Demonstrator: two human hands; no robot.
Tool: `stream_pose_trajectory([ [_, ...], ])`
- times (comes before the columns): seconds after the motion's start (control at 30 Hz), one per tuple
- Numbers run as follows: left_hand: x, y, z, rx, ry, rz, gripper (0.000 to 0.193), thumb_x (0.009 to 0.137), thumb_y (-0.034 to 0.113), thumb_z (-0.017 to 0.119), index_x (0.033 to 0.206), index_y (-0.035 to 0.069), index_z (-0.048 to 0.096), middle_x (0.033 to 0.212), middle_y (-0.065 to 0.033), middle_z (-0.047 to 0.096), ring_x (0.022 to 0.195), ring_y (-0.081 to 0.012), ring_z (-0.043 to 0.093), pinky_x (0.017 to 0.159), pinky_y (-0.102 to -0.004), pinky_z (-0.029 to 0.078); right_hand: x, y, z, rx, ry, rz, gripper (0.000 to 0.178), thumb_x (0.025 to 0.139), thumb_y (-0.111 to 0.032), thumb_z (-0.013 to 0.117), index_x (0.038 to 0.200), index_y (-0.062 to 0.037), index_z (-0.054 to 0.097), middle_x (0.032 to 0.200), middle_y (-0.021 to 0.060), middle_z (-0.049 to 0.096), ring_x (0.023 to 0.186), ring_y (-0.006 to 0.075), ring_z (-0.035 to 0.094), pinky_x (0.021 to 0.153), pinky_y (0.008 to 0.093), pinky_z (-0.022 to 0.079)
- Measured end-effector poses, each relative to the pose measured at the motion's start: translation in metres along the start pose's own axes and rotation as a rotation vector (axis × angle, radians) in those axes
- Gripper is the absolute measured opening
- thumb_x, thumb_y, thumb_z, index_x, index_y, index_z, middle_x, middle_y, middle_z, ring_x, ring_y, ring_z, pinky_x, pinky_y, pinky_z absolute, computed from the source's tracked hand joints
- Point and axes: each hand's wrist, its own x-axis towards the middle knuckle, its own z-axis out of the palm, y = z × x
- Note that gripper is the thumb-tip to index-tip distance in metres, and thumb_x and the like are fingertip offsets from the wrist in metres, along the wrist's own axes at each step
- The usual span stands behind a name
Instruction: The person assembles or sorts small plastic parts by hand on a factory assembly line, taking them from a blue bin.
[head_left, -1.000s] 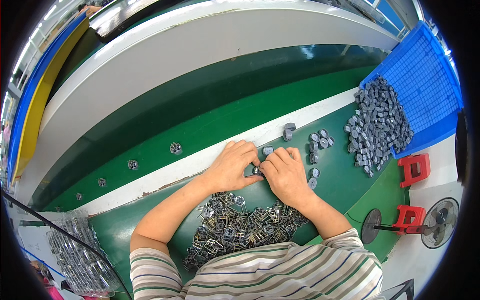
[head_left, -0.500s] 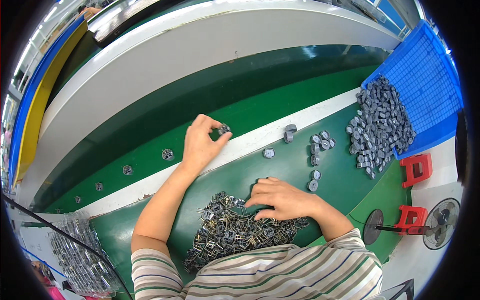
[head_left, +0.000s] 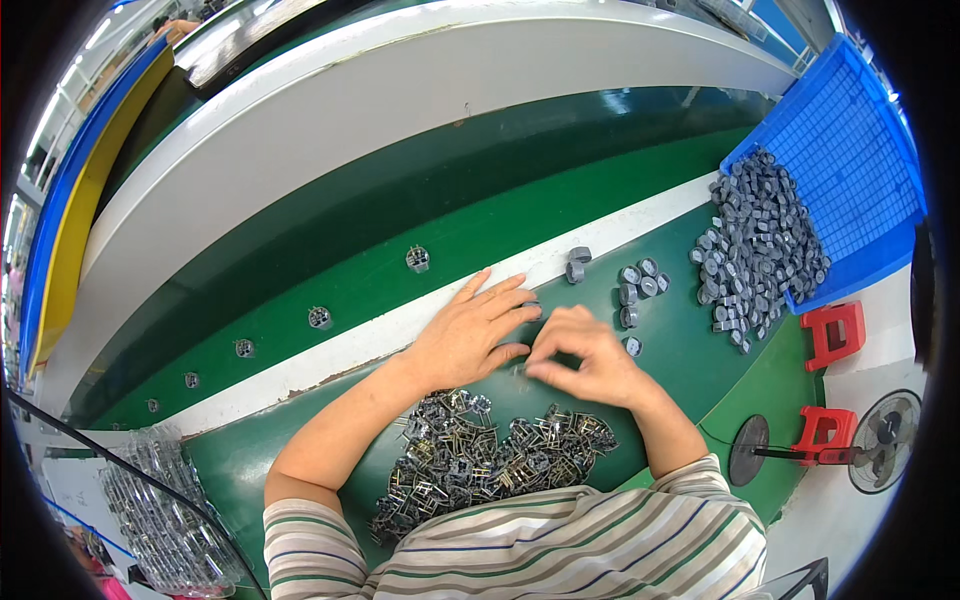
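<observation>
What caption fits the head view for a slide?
Left hand and right hand close together beyond a pile of pronged parts; grey pieces heaped at a blue crate.

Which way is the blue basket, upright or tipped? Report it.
Tipped, it seems: the blue basket opens toward the green tabletop, and grey round parts spread from inside onto it.

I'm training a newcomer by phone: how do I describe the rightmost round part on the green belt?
Find the green belt beyond the white strip. On it lies a spaced row of round parts; go to the row's right end. That rightmost part looks the largest of the row and lies nearest the left hand.
</observation>
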Motion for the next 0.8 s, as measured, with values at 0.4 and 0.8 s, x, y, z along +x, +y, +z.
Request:
stream_pose_trajectory([
  [0.4, 0.003, 0.003, -0.007, -0.122, 0.149, -0.194, 0.041, 0.077, 0.024, 0.091, 0.107, 0.01, 0.066, 0.121, -0.0091, 0.063, 0.119, -0.0305, 0.059, 0.1, -0.0443, 0.04, -0.002, 0.012, -0.003, -0.416, 0.222, 0.468, 0.015, 0.092, -0.02, 0.078, 0.088, -0.0057, 0.078, 0.074, 0.0079, 0.068, 0.073, 0.0276, 0.064, 0.083, 0.0439, 0.051],
  [0.8, 0.001, 0.004, -0.002, -0.075, 0.122, -0.131, 0.037, 0.074, 0.019, 0.09, 0.104, 0.011, 0.069, 0.115, -0.0066, 0.059, 0.117, -0.0283, 0.056, 0.097, -0.0443, 0.038, 0.0, 0.028, -0.004, -0.501, 0.18, 0.039, 0.013, 0.083, -0.007, 0.085, 0.092, -0.0052, 0.077, 0.09, 0.0059, 0.067, 0.093, 0.0262, 0.063, 0.085, 0.0398, 0.048],
])
